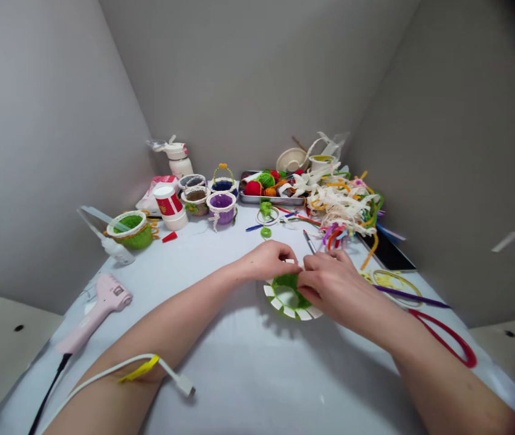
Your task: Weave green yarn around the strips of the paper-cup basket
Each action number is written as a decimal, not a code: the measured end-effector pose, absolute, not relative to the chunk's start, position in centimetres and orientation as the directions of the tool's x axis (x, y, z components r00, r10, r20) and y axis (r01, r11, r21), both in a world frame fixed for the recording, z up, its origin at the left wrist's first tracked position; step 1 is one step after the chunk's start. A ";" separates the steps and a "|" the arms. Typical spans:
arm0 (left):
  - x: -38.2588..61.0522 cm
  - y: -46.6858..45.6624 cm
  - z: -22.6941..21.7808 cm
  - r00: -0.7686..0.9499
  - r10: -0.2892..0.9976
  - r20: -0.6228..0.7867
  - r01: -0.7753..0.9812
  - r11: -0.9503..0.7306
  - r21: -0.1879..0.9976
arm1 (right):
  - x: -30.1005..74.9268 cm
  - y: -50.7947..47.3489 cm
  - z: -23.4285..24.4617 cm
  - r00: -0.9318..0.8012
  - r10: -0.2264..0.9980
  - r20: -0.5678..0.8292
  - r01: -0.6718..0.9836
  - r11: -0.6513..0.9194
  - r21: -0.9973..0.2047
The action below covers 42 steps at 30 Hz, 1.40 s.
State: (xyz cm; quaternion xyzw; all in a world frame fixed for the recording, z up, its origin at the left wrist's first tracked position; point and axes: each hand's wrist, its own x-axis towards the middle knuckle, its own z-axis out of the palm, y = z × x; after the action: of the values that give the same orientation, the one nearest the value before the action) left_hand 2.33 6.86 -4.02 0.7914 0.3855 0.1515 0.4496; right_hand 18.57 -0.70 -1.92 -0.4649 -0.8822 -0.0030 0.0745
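Note:
A small green cup (280, 303) has its rim cut into white tabs that fan outward like petals. Green yarn or felt-like covering shows inside it, around a pale centre. My left hand (272, 261) pinches the far side of the rim between thumb and fingers. On the right side of that rim, my right hand (330, 277) has its fingers closed, close beside the left fingertips. Both hands hide the far and right parts of the cup. A pen (309, 241) lies just beyond my right hand.
Finished-looking yarn cups (222, 208) stand at the back left, near a white bottle (179, 160). A tray (273, 200) holds yarn balls. Tangled strips (341, 202) heap at the right, by red scissors (448, 338). At left lie a pink glue gun (97, 314) and a white cable (139, 360).

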 end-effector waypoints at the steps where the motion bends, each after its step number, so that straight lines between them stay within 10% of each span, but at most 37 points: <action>1: 2.3 6.9 -4.0 0.661 0.744 -0.099 0.471 -0.309 0.826 | 18.5 -0.5 -2.1 -0.556 0.821 0.125 0.822 0.566 -0.057; 12: 2.0 7.3 -4.5 0.749 0.660 -0.058 0.418 -0.403 0.814 | 19.0 -0.3 -3.4 -0.561 0.810 0.170 0.822 0.570 -0.003; 19: 1.8 7.2 -4.3 0.756 0.652 -0.061 0.402 -0.389 0.829 | 18.5 -2.3 -1.3 -0.521 0.702 0.485 0.806 0.592 0.008; 25: 1.9 7.4 -4.6 0.747 0.661 -0.066 0.405 -0.374 0.834 | 14.4 -6.4 0.2 -0.608 0.671 0.426 0.549 0.742 -0.384; 31: 1.9 7.4 -4.5 0.750 0.658 -0.074 0.410 -0.373 0.832 | 8.4 -9.0 -2.6 -0.722 0.690 -0.061 0.429 0.376 -0.821; 36: 2.0 7.4 -4.6 0.744 0.664 -0.068 0.403 -0.367 0.838 | 5.2 -8.4 -5.1 -0.665 0.713 -0.223 0.300 -0.019 -0.954; 42: 2.1 7.5 -4.9 0.740 0.670 -0.060 0.406 -0.374 0.834 | 3.5 -8.1 -6.3 -0.652 0.739 -0.172 0.138 -0.108 -0.985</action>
State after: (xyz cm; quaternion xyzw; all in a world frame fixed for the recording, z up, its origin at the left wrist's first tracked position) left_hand 2.06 7.54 -4.88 0.8159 0.3294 0.1460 0.4522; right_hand 3.55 -8.10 -6.31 -0.3492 -0.6275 0.6574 0.2285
